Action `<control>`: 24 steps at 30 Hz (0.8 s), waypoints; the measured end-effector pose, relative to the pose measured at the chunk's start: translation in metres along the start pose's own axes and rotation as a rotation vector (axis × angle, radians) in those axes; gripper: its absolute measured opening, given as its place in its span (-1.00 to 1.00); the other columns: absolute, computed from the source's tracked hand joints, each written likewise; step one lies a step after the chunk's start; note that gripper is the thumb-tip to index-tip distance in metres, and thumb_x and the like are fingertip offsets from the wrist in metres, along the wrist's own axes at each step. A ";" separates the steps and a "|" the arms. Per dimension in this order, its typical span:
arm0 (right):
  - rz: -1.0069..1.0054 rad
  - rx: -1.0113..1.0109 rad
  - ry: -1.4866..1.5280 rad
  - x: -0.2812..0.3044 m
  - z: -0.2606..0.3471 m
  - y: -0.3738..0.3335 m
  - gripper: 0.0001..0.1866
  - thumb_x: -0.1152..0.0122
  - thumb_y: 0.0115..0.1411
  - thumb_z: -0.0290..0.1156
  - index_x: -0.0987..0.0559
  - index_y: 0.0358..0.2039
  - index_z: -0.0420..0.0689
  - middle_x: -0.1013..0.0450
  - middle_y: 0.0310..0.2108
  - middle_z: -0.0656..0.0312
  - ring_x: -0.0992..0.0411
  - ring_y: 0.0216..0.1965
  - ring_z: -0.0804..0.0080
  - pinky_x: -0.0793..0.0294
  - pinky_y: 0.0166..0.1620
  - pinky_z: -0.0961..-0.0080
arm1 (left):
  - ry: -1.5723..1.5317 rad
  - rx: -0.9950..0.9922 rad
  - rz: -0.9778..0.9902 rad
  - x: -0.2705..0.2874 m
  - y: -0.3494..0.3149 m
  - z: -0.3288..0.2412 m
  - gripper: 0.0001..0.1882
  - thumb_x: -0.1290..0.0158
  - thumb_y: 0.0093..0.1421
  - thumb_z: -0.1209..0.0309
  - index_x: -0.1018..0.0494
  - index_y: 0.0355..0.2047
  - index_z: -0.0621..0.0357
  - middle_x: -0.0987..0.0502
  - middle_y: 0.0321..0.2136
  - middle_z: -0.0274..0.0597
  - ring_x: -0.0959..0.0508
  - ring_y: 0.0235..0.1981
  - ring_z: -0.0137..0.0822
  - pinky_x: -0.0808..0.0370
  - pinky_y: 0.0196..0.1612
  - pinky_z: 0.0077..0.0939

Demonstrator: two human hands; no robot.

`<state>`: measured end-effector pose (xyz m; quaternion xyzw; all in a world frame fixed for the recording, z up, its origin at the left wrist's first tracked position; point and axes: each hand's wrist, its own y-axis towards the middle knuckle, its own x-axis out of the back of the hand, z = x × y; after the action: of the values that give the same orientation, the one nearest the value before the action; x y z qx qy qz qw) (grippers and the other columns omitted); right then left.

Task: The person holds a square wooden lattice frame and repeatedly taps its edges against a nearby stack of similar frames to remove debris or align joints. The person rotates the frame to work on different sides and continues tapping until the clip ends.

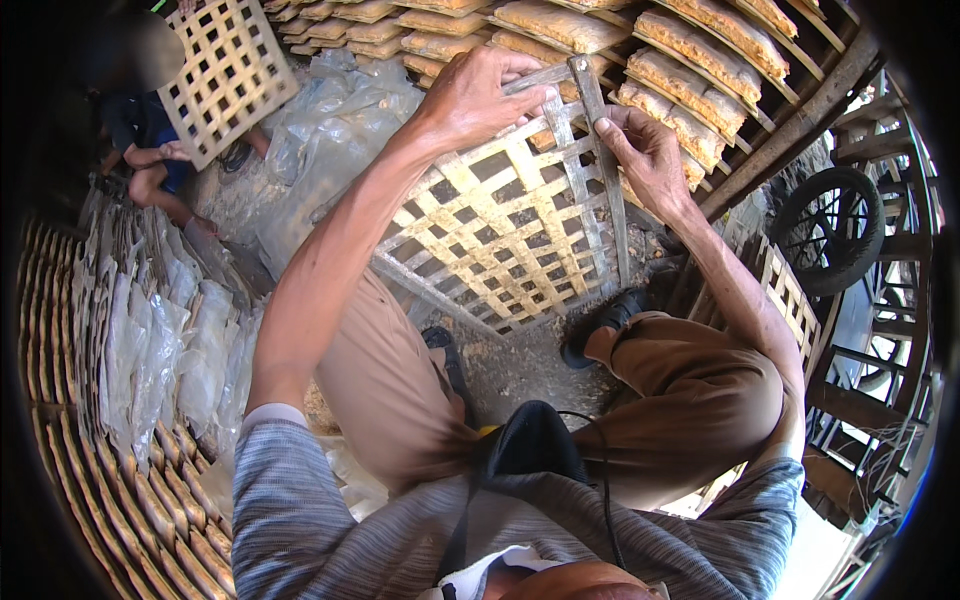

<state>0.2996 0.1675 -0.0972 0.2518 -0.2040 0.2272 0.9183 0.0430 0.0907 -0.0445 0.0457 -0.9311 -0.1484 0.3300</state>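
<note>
Woven bamboo lattice tray [505, 225] — pale, open-gridded, tilted up on edge, seemingly empty, before the knees.

You're in a rustic food-drying yard: stacked bamboo racks [690, 60] of snacks fill the top, plastic bags [150, 340] at left.

Clear plastic bags [330, 120], a wheel [828, 228], stacked filled trays [690, 60]

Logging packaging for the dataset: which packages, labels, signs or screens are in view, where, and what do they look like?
Filled clear bags: stacked in rows at top, beyond the lattice tray that the left hand and right hand hold; flat rectangles, yellow-tan contents.
Clear plastic bags: standing in rows at left; thin, whitish-transparent.
Loose plastic sheeting: crumpled on the ground, upper left; clear.
No labels, signs or screens seen.
</note>
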 end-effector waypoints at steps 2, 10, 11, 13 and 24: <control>0.055 -0.025 0.120 0.005 -0.008 -0.001 -0.58 -0.30 0.41 -0.19 -0.63 0.01 -0.33 -0.67 -0.26 0.09 -0.61 -0.30 0.45 -0.65 -0.18 0.40 | -0.024 0.025 0.089 0.008 -0.002 -0.018 -0.39 -0.34 0.29 0.12 -0.57 0.16 0.38 -0.74 -0.13 0.11 -0.78 -0.26 -0.25 -0.68 -0.01 -0.19; -0.021 0.181 -0.380 0.000 0.028 -0.002 -0.72 -0.29 0.32 -0.30 -0.45 -0.25 -0.26 -0.47 -0.60 -0.05 -0.57 -0.56 0.21 -0.49 -0.46 0.17 | -0.090 0.031 0.146 0.009 -0.005 -0.019 -0.44 -0.42 0.21 0.25 -0.61 0.10 0.37 -0.68 0.01 0.20 -0.66 0.09 -0.03 -0.58 0.22 -0.12; -0.029 0.177 -0.383 -0.002 0.029 -0.003 -0.72 -0.28 0.32 -0.30 -0.45 -0.24 -0.26 -0.47 -0.61 -0.05 -0.56 -0.57 0.19 -0.49 -0.46 0.15 | -0.065 0.025 0.119 0.007 -0.006 -0.018 -0.49 -0.41 0.22 0.26 -0.63 0.07 0.36 -0.70 -0.03 0.17 -0.71 -0.02 -0.11 -0.62 0.15 -0.19; -0.045 0.168 -0.389 -0.004 0.033 -0.004 -0.72 -0.27 0.33 -0.30 -0.44 -0.20 -0.25 -0.48 -0.63 -0.04 -0.54 -0.61 0.15 -0.50 -0.46 0.12 | -0.126 0.019 0.124 0.006 -0.007 -0.018 -0.53 -0.40 0.24 0.26 -0.65 0.03 0.36 -0.72 -0.09 0.11 -0.74 -0.17 -0.23 -0.64 0.08 -0.27; 0.078 0.169 0.095 0.019 0.066 0.015 -0.51 -0.30 0.46 -0.31 -0.51 0.34 -0.11 -0.65 -0.16 0.23 -0.59 -0.15 0.57 -0.62 -0.05 0.53 | -0.074 -0.148 0.079 0.006 -0.012 -0.015 -0.66 -0.37 0.30 0.32 -0.68 -0.05 0.33 -0.72 -0.28 -0.17 -0.67 -0.35 -0.47 -0.63 -0.27 -0.54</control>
<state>0.2900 0.1488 -0.0300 0.3090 -0.1499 0.2909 0.8930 0.0472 0.0744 -0.0339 -0.0211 -0.9303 -0.2051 0.3034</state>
